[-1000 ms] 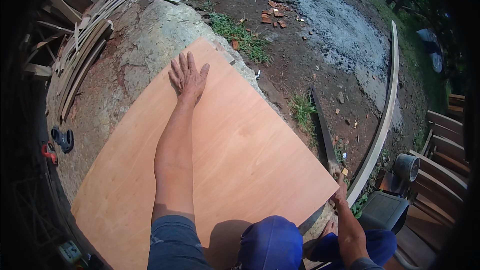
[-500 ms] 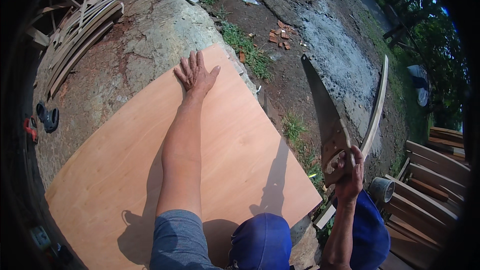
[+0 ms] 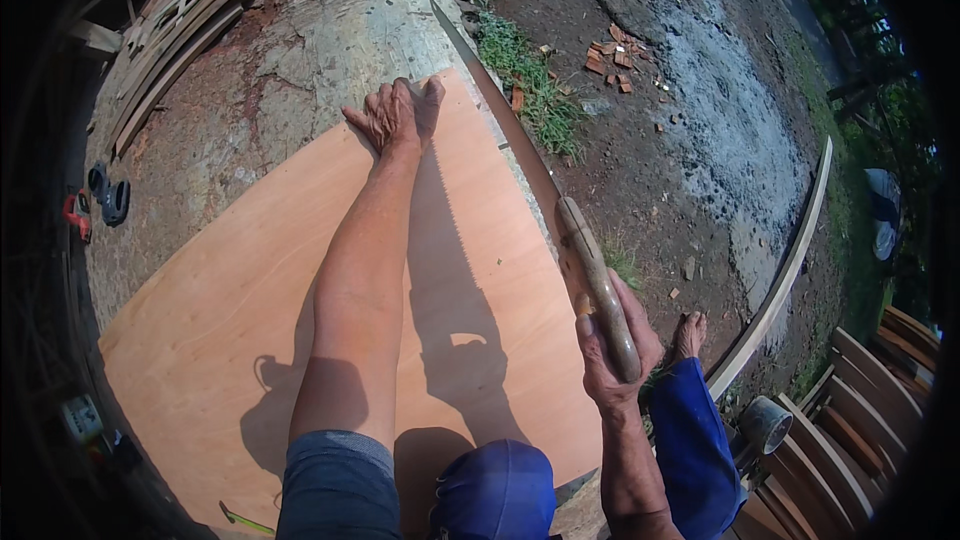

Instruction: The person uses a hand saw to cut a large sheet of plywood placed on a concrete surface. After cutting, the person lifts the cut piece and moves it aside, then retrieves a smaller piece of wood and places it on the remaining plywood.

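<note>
A large pale plywood sheet lies in front of me. My left hand is at its far corner, fingers bent over the edge and gripping it. My right hand holds a handsaw by its worn wooden handle, with the long blade reaching forward above the sheet's right edge. The saw's toothed shadow falls on the plywood. A yellow-green tape shows at the sheet's lower left.
Curved timber strips lie at the upper left, by red and dark tools. A long batten, a bucket and stacked wooden pieces are on the right. My bare foot rests on dirt scattered with wood offcuts.
My right hand has raised the saw from beside the sheet and moved it left, pointing it forward along the right edge. My left hand's spread fingers have bent at the far corner.
</note>
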Tool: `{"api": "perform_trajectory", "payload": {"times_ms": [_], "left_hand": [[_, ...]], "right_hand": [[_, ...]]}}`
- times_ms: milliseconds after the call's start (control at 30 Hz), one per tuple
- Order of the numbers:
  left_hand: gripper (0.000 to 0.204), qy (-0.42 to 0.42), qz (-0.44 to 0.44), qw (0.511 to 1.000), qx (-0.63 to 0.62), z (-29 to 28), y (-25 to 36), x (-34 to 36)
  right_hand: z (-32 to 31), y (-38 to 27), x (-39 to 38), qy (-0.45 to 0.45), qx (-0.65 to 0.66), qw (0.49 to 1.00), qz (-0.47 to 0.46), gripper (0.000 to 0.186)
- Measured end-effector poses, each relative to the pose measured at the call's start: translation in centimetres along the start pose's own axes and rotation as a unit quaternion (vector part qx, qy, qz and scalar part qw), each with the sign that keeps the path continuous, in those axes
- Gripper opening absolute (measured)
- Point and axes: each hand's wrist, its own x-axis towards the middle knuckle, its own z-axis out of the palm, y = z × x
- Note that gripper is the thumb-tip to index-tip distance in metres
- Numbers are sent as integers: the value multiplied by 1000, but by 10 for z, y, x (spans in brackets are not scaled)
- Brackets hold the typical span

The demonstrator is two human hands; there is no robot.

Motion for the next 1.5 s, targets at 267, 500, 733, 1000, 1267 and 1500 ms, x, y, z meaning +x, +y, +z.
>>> {"api": "perform_trajectory", "payload": {"times_ms": [267,500,733,1000,1267,1500], "left_hand": [[41,9,-1,999,-46,-10,4,12],[63,-164,-130,975,-73,-52,25,24],[41,-145,-106,983,-43,-34,19,29],[39,-117,-73,990,-29,-32,19,25],[63,-127,-95,986,-55,-32,16,28],[61,-142,-93,985,-30,-34,16,31]], "right_hand": [[27,36,32,-47,45,997,36,53],[27,47,40,-76,57,993,71,54],[26,48,36,-85,50,994,48,55],[26,48,44,-84,55,994,41,55],[-5,41,18,-96,5,995,0,56],[36,34,68,-95,56,993,50,55]]}}
